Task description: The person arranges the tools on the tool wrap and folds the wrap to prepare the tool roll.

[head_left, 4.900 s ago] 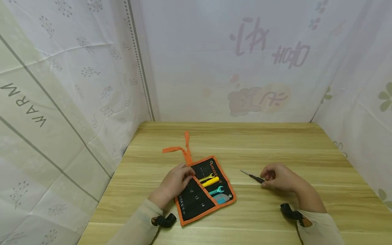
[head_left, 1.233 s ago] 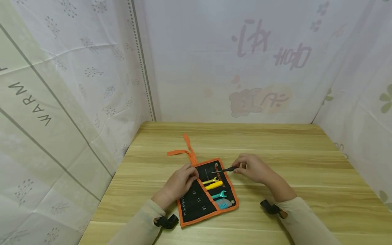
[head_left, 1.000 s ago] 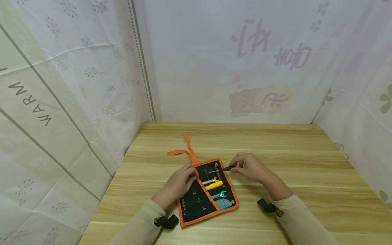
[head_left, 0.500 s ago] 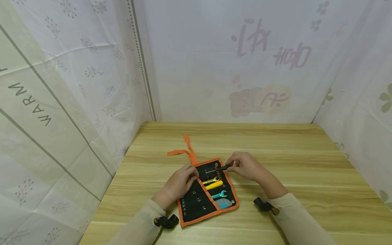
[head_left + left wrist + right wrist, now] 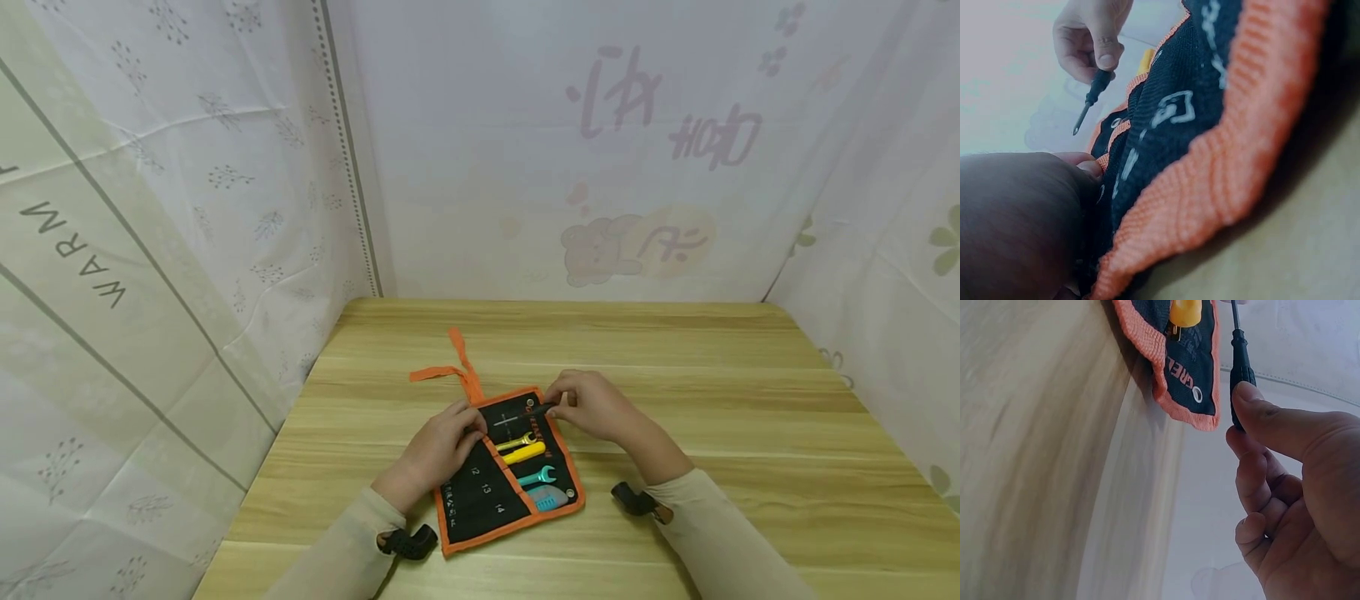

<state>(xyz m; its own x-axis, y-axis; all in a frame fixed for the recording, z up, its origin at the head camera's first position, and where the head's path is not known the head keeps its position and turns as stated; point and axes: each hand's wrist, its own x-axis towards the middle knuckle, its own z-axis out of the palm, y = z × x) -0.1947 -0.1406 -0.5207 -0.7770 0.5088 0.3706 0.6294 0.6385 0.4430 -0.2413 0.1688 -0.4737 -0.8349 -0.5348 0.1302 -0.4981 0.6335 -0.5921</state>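
Observation:
A black cloth tool pouch (image 5: 483, 508) with orange trim lies slanted on the table. My left hand (image 5: 433, 450) pinches the upper end of its pocket edge between thumb and finger. Between the thumb and fingers of my right hand (image 5: 592, 407) is the black handle of a small screwdriver (image 5: 1241, 362). Its thin metal shaft points left over the pouch's top flap; in the left wrist view the screwdriver (image 5: 1096, 89) is apart from the cloth. From the pocket stick out a yellow wrench (image 5: 517, 442), a yellow handle (image 5: 523, 454), a teal wrench (image 5: 537, 476) and a grey-and-teal utility knife (image 5: 548, 497).
Two orange tie straps (image 5: 467, 371) stretch from the pouch's top corner over the wooden table (image 5: 675, 342). Patterned white cloth (image 5: 465, 167) hangs behind and at both sides. A black wrist camera (image 5: 411, 543) sits at each sleeve cuff.
My right hand has brought the screwdriver leftward from the table's right side to above the pouch, its tip nearing the pocket edge. My left hand keeps its hold on the pouch.

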